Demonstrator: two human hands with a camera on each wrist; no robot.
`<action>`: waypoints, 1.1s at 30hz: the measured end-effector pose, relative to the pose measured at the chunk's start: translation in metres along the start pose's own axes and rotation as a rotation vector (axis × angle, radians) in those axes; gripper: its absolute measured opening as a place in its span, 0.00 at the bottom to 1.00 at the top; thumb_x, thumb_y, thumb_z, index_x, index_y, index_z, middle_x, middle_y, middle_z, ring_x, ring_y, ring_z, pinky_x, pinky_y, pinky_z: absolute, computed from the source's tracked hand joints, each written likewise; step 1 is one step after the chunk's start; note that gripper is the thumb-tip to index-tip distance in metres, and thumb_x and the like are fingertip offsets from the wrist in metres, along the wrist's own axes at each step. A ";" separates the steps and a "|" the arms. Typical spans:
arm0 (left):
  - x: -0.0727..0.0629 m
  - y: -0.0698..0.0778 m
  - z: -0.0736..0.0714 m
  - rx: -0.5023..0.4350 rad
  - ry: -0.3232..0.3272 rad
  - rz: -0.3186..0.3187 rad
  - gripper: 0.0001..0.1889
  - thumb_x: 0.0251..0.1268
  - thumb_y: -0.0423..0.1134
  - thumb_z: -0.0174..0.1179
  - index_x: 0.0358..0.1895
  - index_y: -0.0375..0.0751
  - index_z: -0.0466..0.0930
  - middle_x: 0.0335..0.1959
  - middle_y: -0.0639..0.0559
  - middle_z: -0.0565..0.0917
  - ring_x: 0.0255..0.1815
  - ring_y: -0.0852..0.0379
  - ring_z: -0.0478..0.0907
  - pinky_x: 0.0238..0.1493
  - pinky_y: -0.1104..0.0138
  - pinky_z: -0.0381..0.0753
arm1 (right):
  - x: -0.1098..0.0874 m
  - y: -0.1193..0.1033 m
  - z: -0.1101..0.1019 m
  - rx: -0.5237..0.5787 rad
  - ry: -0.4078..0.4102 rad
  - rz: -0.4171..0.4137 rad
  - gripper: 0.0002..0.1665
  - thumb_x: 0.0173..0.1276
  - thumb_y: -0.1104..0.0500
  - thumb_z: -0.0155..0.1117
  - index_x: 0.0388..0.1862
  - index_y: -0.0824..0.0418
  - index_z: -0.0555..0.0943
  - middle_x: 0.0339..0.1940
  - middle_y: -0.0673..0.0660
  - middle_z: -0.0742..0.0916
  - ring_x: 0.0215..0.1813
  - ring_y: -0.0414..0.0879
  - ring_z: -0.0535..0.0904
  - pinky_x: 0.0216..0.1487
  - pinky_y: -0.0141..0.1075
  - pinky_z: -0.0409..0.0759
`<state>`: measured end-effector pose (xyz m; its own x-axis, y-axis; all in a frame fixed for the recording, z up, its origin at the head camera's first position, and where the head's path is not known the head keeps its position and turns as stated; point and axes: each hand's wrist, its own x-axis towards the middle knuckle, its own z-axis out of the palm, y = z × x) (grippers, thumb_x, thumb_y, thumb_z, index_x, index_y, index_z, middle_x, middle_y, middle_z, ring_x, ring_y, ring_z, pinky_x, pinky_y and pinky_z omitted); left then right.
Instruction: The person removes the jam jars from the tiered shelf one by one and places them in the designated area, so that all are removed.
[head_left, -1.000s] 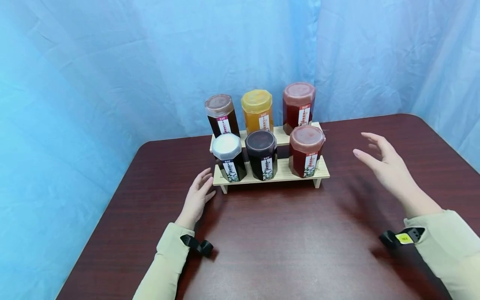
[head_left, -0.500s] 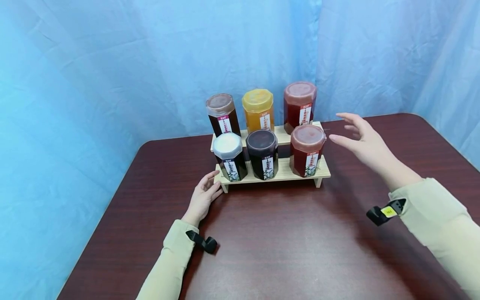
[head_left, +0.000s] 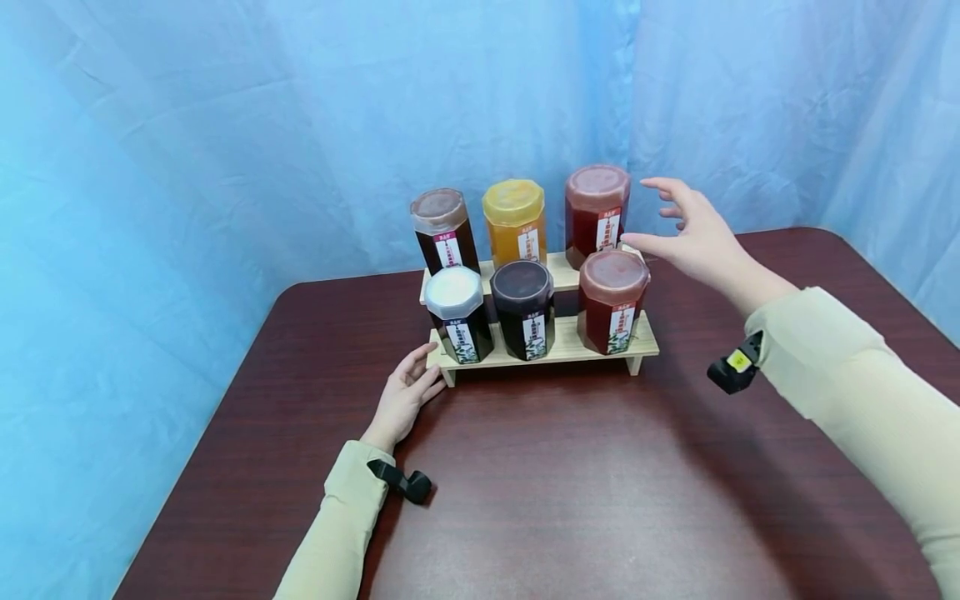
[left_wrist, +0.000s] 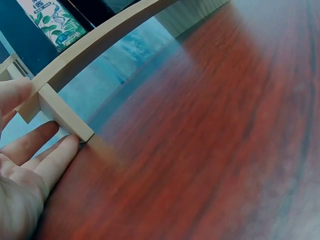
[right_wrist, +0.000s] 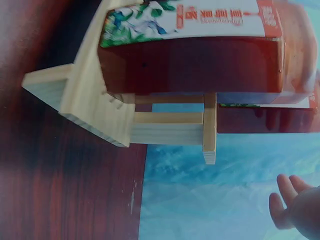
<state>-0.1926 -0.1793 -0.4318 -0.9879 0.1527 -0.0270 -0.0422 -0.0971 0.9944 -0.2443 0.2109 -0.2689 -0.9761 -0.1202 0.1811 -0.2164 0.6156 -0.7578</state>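
Note:
Dark-red jars stand at the right ends of the two-step wooden rack (head_left: 566,346): a back one (head_left: 596,218) and a front one (head_left: 611,304). My right hand (head_left: 701,237) hovers beside the back one, thumb and fingers spread with nothing between them. In the right wrist view this hand (right_wrist: 302,207) shows apart from the jars. With fairly straight fingers, my left hand (head_left: 401,404) touches the rack's front left end. The left wrist view has its fingers (left_wrist: 57,160) against a rack leg (left_wrist: 65,112).
A white-lidded jar (head_left: 459,317) and a black-lidded jar (head_left: 523,312) share the lower step. On the upper step are a brown-lidded jar (head_left: 442,229) and a yellow jar (head_left: 516,221). Blue curtains (head_left: 337,125) hang behind the dark wooden table (head_left: 540,483).
My right hand has moved left and away from me, from over the table's right side to beside the back red jar. The left hand has shifted slightly right, onto the rack's end.

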 end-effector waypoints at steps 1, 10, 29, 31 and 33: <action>0.000 0.000 0.000 -0.005 0.002 0.001 0.25 0.72 0.29 0.47 0.70 0.38 0.59 0.71 0.40 0.61 0.57 0.63 0.72 0.60 0.57 0.73 | 0.003 -0.002 0.001 0.003 -0.001 -0.006 0.49 0.61 0.43 0.65 0.76 0.49 0.53 0.75 0.64 0.57 0.71 0.64 0.59 0.65 0.64 0.59; -0.003 -0.002 -0.001 -0.011 -0.004 0.004 0.25 0.72 0.29 0.47 0.71 0.38 0.58 0.70 0.38 0.62 0.53 0.68 0.75 0.59 0.59 0.74 | 0.022 -0.010 0.012 0.008 -0.056 -0.114 0.52 0.57 0.49 0.71 0.75 0.50 0.53 0.73 0.64 0.60 0.69 0.66 0.61 0.66 0.60 0.60; -0.011 -0.004 -0.002 0.003 0.005 0.013 0.25 0.71 0.29 0.48 0.70 0.39 0.60 0.70 0.39 0.63 0.54 0.67 0.74 0.54 0.66 0.77 | 0.028 -0.009 0.031 -0.019 -0.001 -0.112 0.50 0.57 0.53 0.71 0.71 0.51 0.51 0.64 0.67 0.70 0.63 0.63 0.67 0.57 0.60 0.68; -0.011 -0.003 -0.002 -0.002 0.003 0.013 0.25 0.72 0.29 0.48 0.70 0.39 0.60 0.70 0.39 0.63 0.54 0.67 0.74 0.54 0.67 0.77 | 0.027 -0.009 0.031 -0.026 0.005 -0.116 0.50 0.57 0.53 0.71 0.71 0.51 0.51 0.64 0.67 0.71 0.63 0.63 0.68 0.56 0.59 0.68; -0.011 -0.002 -0.002 -0.005 0.007 0.013 0.25 0.72 0.29 0.47 0.70 0.39 0.60 0.69 0.39 0.64 0.54 0.66 0.74 0.54 0.67 0.77 | 0.027 -0.009 0.031 -0.030 0.009 -0.118 0.49 0.57 0.53 0.71 0.71 0.51 0.51 0.64 0.67 0.71 0.63 0.63 0.68 0.56 0.59 0.68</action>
<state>-0.1823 -0.1826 -0.4342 -0.9894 0.1444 -0.0149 -0.0301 -0.1038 0.9941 -0.2696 0.1782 -0.2766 -0.9434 -0.1863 0.2742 -0.3294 0.6205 -0.7117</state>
